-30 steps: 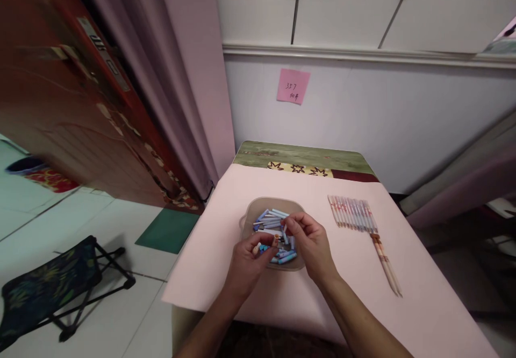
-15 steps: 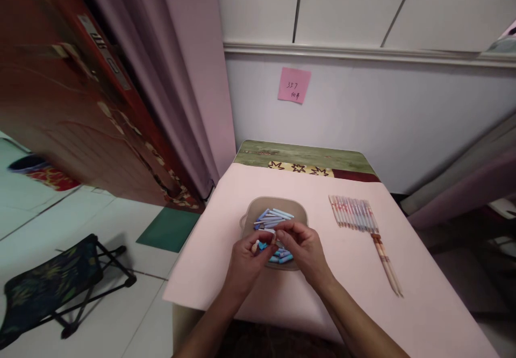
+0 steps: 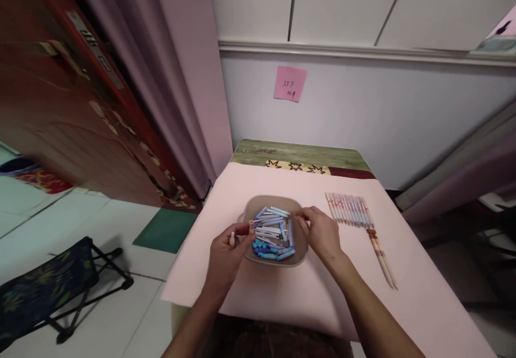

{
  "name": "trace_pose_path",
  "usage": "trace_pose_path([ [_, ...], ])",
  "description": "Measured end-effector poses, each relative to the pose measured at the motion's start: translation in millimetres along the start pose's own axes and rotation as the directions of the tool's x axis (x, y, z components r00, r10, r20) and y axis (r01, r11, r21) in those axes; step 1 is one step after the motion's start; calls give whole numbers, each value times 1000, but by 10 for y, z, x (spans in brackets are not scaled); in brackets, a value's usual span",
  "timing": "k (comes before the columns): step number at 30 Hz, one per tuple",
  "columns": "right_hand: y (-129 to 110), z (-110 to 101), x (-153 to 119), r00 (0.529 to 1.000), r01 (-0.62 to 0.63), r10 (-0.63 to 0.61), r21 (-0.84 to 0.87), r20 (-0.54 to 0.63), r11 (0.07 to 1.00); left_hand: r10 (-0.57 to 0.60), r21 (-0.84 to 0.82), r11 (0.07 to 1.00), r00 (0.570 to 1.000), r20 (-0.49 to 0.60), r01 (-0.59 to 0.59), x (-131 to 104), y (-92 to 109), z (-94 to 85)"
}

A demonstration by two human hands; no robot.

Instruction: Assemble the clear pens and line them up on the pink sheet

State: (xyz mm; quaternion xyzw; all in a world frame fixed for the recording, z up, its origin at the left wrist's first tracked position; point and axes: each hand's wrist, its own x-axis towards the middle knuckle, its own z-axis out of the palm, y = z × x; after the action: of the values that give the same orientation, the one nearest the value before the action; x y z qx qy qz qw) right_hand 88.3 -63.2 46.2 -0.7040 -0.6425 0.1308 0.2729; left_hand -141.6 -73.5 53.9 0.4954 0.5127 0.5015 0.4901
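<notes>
My left hand (image 3: 226,250) is closed at the left rim of a grey-beige plastic box (image 3: 296,256). Between its thumb and forefinger is a short orange-brown pen part (image 3: 252,227), held upright. A small cream piece (image 3: 232,238) pokes out between the same hand's fingers. Over the box's right rim, my right hand (image 3: 322,234) has its thumb and fingers pinched together; whatever they hold, if anything, is too small to make out. Inside the box lie blue and lilac pen barrels (image 3: 278,213), thin white refills (image 3: 269,233) and short bright-blue pieces (image 3: 260,246).
Right of the box, a row of slim patterned pens (image 3: 349,209) lies on the pink table cover (image 3: 322,288), with brown-and-cream pens (image 3: 381,258) nearer me. A pink note (image 3: 290,84) is stuck on the wall behind. A folding stool (image 3: 52,288) stands on the floor at left.
My hands were together over the box's middle and have parted: the left went left with the orange-brown part, the right moved to the right rim. The box's contents now show.
</notes>
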Motion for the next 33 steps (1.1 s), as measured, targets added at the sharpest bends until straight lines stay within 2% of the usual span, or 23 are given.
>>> trace_pose_path([
  [1, 8, 12, 15, 999, 24, -19, -168, 30, 985, 2, 6, 1000, 1000, -9, -2, 7, 15, -21],
  [3, -7, 60, 45, 993, 87, -50, -357, 111, 930, 6, 18, 1000, 1000, -27, -6, 13, 41, -46],
  [8, -87, 249, 138, 940, 244, -100, -436, 326, 866, 23, 27, 999, 1000, -22, -22, 0, 43, -55],
  [11, -115, 355, 184, 909, 299, -116, -434, 399, 850, 24, 44, 999, 1000, -10, -24, -8, 1, -67],
  [17, -188, 535, 154, 916, 249, -48, -471, 399, 846, 37, 67, 997, 999, 25, -39, -4, -44, -75],
  [20, -186, 546, 131, 894, 282, -118, -338, 432, 898, 40, 53, 998, 999, 36, -42, -4, -40, -74],
  [23, -108, 462, 156, 935, 201, -123, -211, 332, 957, 37, 50, 998, 999, 16, -38, -5, -46, -85],
  [26, -7, 337, 212, 970, 98, -25, -296, 241, 950, 36, 48, 998, 999, 5, -36, 2, -68, -92],
  [30, 31, 271, 240, 952, 153, -31, -383, 306, 911, 40, 46, 998, 999, 21, -41, 25, -108, -78],
  [33, -32, 358, 215, 921, 214, -59, -375, 384, 902, 41, 40, 998, 999, 31, -42, 39, -129, -68],
])
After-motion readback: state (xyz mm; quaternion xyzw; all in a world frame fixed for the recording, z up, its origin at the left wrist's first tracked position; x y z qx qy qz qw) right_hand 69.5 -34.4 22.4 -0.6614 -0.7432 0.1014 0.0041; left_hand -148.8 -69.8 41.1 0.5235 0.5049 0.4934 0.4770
